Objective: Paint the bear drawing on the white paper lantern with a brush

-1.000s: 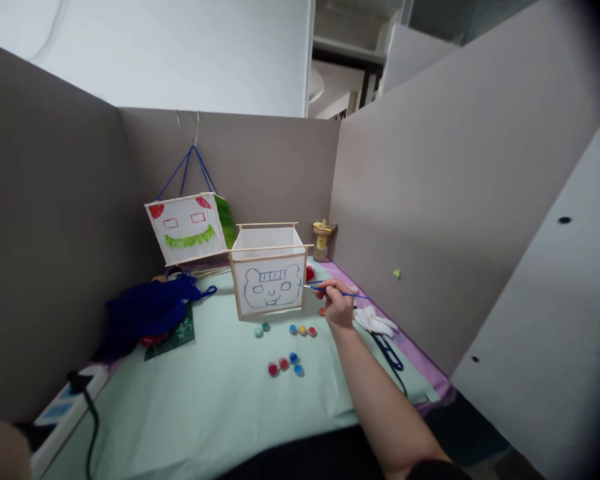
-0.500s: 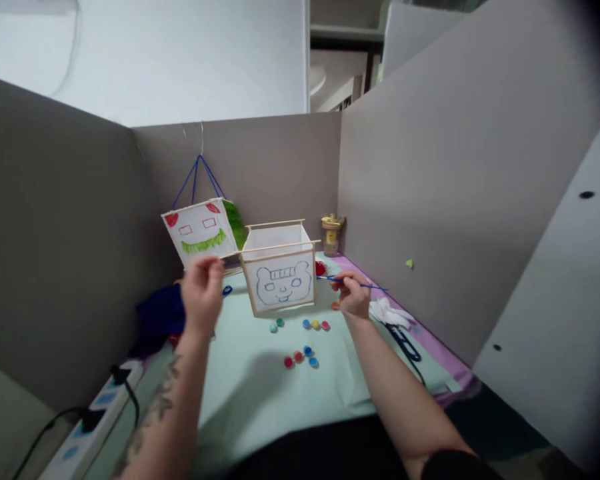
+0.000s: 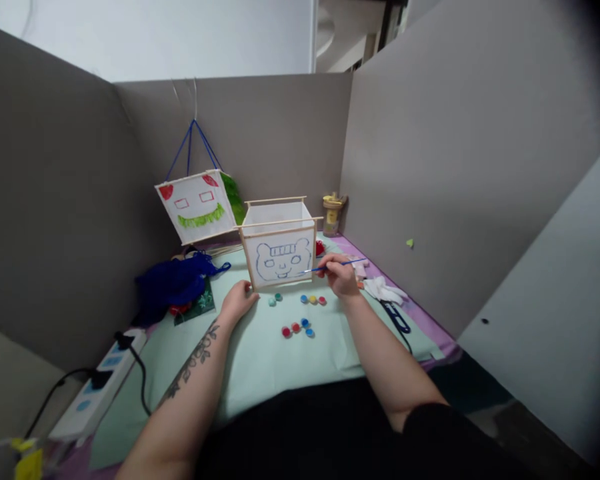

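We can read no text, label, brand or number anywhere, whether beyond our left hand (image 3: pixel 239 300), beyond our right hand (image 3: pixel 340 275) or between the two.

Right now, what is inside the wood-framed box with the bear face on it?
Inside the wood-framed box, only white inner walls show; the front panel hides the bottom, so anything lying there cannot be seen.
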The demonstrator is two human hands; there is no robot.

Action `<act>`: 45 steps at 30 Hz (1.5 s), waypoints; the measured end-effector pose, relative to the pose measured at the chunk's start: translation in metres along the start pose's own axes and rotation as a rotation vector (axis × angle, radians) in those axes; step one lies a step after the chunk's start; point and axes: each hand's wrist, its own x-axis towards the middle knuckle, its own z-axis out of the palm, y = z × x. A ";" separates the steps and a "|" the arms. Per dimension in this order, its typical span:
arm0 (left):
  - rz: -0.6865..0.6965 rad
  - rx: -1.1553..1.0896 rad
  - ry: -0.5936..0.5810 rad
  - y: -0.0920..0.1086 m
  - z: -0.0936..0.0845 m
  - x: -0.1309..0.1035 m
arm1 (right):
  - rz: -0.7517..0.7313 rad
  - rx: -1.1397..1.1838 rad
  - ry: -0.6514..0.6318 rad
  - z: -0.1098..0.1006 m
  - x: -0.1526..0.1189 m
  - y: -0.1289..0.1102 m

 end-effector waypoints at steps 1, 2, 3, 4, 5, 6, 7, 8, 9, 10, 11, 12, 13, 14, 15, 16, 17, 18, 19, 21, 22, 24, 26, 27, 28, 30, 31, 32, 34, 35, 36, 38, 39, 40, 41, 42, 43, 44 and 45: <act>-0.002 0.021 0.010 0.001 0.001 0.001 | -0.003 0.017 0.018 -0.001 0.000 -0.001; -0.001 0.042 0.018 0.001 0.002 0.002 | -0.002 0.030 0.038 -0.002 0.000 -0.001; 0.000 0.059 0.024 0.001 0.002 0.002 | 0.004 0.035 0.053 -0.004 -0.001 -0.002; -0.002 0.073 0.028 0.002 0.002 0.003 | 0.013 0.030 0.059 -0.007 -0.003 -0.001; -0.009 0.084 0.030 0.002 0.001 0.003 | 0.024 0.012 0.054 -0.010 -0.006 0.000; -0.019 0.092 0.030 0.003 0.000 0.002 | 0.039 -0.016 0.041 -0.014 -0.009 0.001; -0.032 0.095 0.029 0.004 0.000 0.002 | 0.054 -0.050 0.022 -0.018 -0.013 0.004; -0.048 0.096 0.028 0.005 -0.001 0.002 | 0.075 -0.088 0.000 -0.021 -0.018 0.006; -0.064 0.095 0.029 0.006 -0.001 0.002 | 0.100 -0.123 -0.024 -0.024 -0.022 0.009; -0.080 0.093 0.029 0.007 -0.001 0.002 | 0.119 -0.157 -0.042 -0.027 -0.026 0.012; -0.092 0.092 0.028 0.008 0.000 0.003 | 0.128 -0.187 -0.052 -0.028 -0.030 0.014; -0.100 0.093 0.027 0.008 0.000 0.003 | 0.122 -0.212 -0.046 -0.029 -0.033 0.015; -0.104 0.096 0.027 0.008 0.000 0.004 | 0.103 -0.237 -0.034 -0.029 -0.036 0.015; -0.103 0.104 0.029 0.008 0.000 0.004 | 0.070 -0.268 -0.018 -0.028 -0.039 0.014; -0.096 0.114 0.031 0.008 0.000 0.004 | 0.021 -0.310 -0.004 -0.027 -0.043 0.011; -0.088 0.125 0.033 0.007 0.000 0.004 | -0.040 -0.368 -0.005 -0.026 -0.047 0.008; -0.081 0.133 0.034 0.006 -0.001 0.003 | -0.111 -0.444 -0.017 -0.026 -0.052 0.005; -0.075 0.138 0.031 0.005 -0.002 0.002 | -0.189 -0.531 -0.041 -0.025 -0.057 0.002; -0.069 0.136 0.025 0.004 -0.003 0.001 | -0.254 -0.615 -0.070 -0.026 -0.063 0.000; -0.064 0.114 0.011 0.003 -0.005 -0.001 | -0.306 -0.763 -0.104 -0.028 -0.074 -0.001; -0.065 0.100 0.008 0.002 -0.005 -0.002 | -0.299 -0.835 -0.108 -0.030 -0.078 0.000; -0.070 0.080 0.009 0.001 -0.006 -0.002 | -0.254 -0.981 -0.124 -0.032 -0.081 0.007; -0.070 0.075 0.012 0.001 -0.005 -0.002 | -0.181 -1.116 -0.169 -0.031 -0.079 0.015; -0.067 0.075 0.011 0.001 -0.005 -0.002 | -0.136 -1.171 -0.193 -0.030 -0.076 0.020; -0.063 0.076 0.008 0.001 -0.005 -0.002 | -0.089 -1.215 -0.209 -0.028 -0.073 0.023; -0.059 0.079 0.002 0.002 -0.005 -0.002 | -0.004 -1.266 -0.213 -0.025 -0.068 0.029; -0.057 0.081 0.002 0.002 -0.005 -0.002 | 0.025 -1.273 -0.205 -0.024 -0.066 0.030; -0.056 0.084 0.002 0.003 -0.005 -0.002 | 0.044 -1.266 -0.195 -0.023 -0.065 0.031; -0.052 0.089 0.005 0.003 -0.006 -0.003 | 0.072 -1.205 -0.152 -0.024 -0.064 0.029; -0.050 0.090 0.005 0.003 -0.006 -0.003 | 0.089 -1.141 -0.114 -0.025 -0.065 0.028; -0.051 0.089 0.006 0.003 -0.007 -0.003 | 0.115 -1.047 -0.067 -0.026 -0.066 0.025; -0.050 0.080 0.006 0.003 -0.006 -0.003 | 0.195 -0.773 0.031 -0.028 -0.069 0.018; -0.049 0.074 0.005 0.002 -0.006 -0.003 | 0.244 -0.603 0.065 -0.028 -0.071 0.012; -0.051 0.071 0.004 0.002 -0.006 -0.003 | 0.294 -0.423 0.079 -0.028 -0.073 0.006; -0.050 0.070 0.004 0.001 -0.006 -0.003 | 0.340 -0.248 0.086 -0.026 -0.075 -0.002; -0.049 0.071 0.005 0.001 -0.006 -0.002 | 0.388 -0.078 0.061 -0.024 -0.077 -0.010; -0.047 0.073 0.006 0.000 -0.005 -0.002 | 0.431 0.073 0.041 -0.022 -0.079 -0.019; -0.044 0.076 0.009 0.000 -0.005 -0.002 | 0.471 0.202 0.024 -0.019 -0.080 -0.027; -0.040 0.079 0.009 -0.001 -0.005 -0.001 | 0.504 0.311 -0.001 -0.016 -0.081 -0.035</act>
